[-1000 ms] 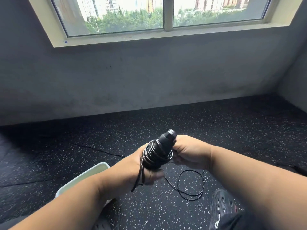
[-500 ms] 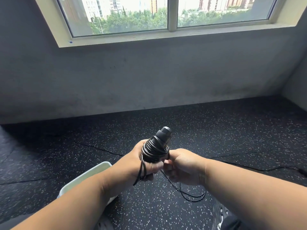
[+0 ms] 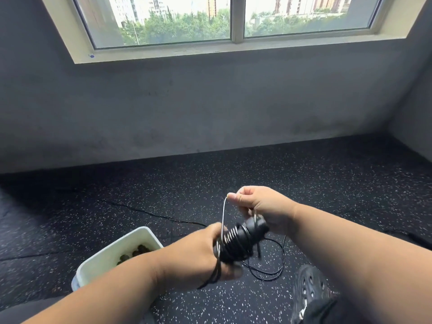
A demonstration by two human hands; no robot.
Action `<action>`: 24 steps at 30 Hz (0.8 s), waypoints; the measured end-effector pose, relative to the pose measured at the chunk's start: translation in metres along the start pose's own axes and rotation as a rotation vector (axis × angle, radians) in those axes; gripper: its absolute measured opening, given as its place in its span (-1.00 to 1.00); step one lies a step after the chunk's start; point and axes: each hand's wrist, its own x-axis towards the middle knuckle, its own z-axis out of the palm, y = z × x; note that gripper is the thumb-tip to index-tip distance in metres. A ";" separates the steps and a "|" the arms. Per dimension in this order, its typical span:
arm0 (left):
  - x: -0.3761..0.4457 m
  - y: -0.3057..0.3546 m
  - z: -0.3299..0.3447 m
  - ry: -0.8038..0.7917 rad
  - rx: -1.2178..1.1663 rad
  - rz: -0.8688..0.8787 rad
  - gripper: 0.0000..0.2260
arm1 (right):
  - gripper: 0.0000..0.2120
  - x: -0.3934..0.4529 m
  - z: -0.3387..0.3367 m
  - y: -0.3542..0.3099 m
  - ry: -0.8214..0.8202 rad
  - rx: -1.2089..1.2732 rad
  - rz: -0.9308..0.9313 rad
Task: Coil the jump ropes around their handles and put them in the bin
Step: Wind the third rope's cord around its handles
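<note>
Head view, white bin (image 3: 109, 256) – dark balls (image 3: 138, 251) inside

Window (image 3: 233, 19), speckled floor (image 3: 304, 174), shoe (image 3: 311, 291).

Two hands show: one left hand (image 3: 198, 253) and one right hand (image 3: 261, 206). One jump rope (image 3: 238, 242) with one visible black handle. One white bin (image 3: 112, 256), holding several small dark items too blurred to count. One black shoe (image 3: 308, 291). One window (image 3: 233, 19) with two panes.
</note>
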 end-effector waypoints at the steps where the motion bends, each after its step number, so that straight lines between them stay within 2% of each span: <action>1: -0.001 0.001 0.006 -0.046 0.065 -0.013 -0.57 | -0.73 -0.001 0.000 -0.001 -0.006 -0.047 0.004; 6: 0.001 0.004 0.029 -0.208 0.357 -0.030 -0.50 | -0.73 -0.002 0.014 0.003 -0.082 -0.175 0.069; 9: 0.000 0.008 0.035 -0.263 0.409 -0.017 -0.44 | -0.73 -0.006 0.031 0.007 -0.133 -0.127 0.082; 13: 0.002 0.006 0.037 -0.286 0.454 -0.027 -0.44 | -0.70 -0.015 0.056 0.000 -0.086 0.027 0.058; 17: 0.007 0.004 0.037 -0.235 0.408 -0.051 -0.54 | -0.75 -0.027 0.079 -0.016 0.056 0.333 0.034; 19: 0.016 0.004 0.041 -0.170 0.522 -0.057 -0.64 | -0.75 -0.030 0.087 -0.020 0.168 0.458 0.049; 21: 0.030 0.002 0.048 -0.102 0.686 -0.051 -0.70 | -0.72 -0.031 0.093 -0.022 0.241 0.453 0.038; 23: 0.043 -0.004 0.049 -0.114 0.824 -0.165 -0.62 | -0.74 -0.034 0.100 -0.025 0.262 0.408 0.003; 24: 0.046 -0.015 0.046 -0.079 0.797 -0.198 -0.60 | -0.75 -0.036 0.102 -0.027 0.248 0.400 -0.021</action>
